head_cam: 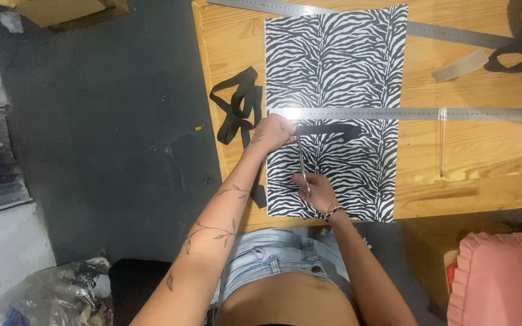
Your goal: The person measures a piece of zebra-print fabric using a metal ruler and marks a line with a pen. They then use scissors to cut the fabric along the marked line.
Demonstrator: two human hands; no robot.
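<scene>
Wooden table (pixel 484 163): left hand (pixel 276 131) pinching black strap (pixel 327 128), right hand (pixel 315 190) gripping scissors (pixel 302 164).

A tan cardboard box (pixel 61 9) sits at the upper left edge of the frame, partly cut off; no labels, signs or screens

Bare arms, no sleeves. Left forearm (pixel 212 232): thin leafy vine tattoo along it. Right wrist: beaded bracelet (pixel 333 211). Light-blue denim shorts (pixel 273 256), metal button, midriff bare.
</scene>
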